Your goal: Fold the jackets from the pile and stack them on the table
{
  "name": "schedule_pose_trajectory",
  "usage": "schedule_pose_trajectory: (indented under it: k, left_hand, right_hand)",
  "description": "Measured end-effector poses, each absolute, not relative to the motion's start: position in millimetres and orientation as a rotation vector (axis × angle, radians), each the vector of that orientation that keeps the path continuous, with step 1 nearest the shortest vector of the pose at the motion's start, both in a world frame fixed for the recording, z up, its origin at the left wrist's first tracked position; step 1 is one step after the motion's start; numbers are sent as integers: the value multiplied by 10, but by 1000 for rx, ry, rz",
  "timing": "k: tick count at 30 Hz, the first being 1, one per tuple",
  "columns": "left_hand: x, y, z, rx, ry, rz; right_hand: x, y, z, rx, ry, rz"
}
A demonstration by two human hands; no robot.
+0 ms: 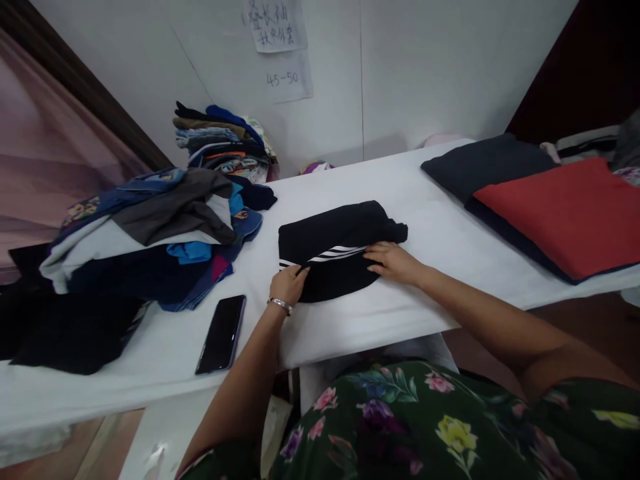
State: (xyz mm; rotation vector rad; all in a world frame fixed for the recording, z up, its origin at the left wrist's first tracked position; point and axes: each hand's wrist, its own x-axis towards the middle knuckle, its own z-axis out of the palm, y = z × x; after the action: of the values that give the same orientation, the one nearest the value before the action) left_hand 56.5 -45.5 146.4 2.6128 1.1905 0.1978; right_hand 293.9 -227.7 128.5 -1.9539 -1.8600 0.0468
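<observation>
A black garment with white stripes (335, 223) lies folded into a compact bundle on the white-covered table (320, 340). My left hand (289, 285), with a bracelet at the wrist, grips its near left edge, thumb and fingers closed on the cloth by the stripes. At the right end of the striped band, my right hand (395, 262) has its fingers on the fold and its thumb lower down, holding the cloth. A short black end of the garment sticks out at the far right. The undersides of both hands are hidden.
Left of me lies a loose heap of clothes (150, 227), with a folded stack (225, 143) behind it. A phone (221, 333) rests near the front edge. Folded red (565, 213) and dark grey garments (480, 163) lie right. Handwritten paper signs (277, 27) hang on the wall.
</observation>
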Motion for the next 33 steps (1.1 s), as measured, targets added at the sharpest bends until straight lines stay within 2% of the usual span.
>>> schedule_pose_trajectory:
  k: [7,19,21,26,29,33]
  left_hand:
    - [508,-562,1354,2696,953,411]
    - [543,-526,1384,2928,875,329]
    - [567,-471,1413,2924,914,276]
    - [598,-399,1443,2834,1018,288]
    - [594,-394,1427,2787,1052,313]
    - [585,-403,1405,2733,1070,357]
  right_hand:
    - [2932,-2192,1312,-1974,-1777,80]
    - [3060,-2141,1264,-1879,-1759,293]
    - [3036,-2188,1266,-1843,-1761,240]
    - [2763,-2368,1261,-1607,-1817,-127]
    - [2554,-2419,1202,-1500,-2003,-174]
    - [2443,-2369,1128,-1700,-1981,-251]
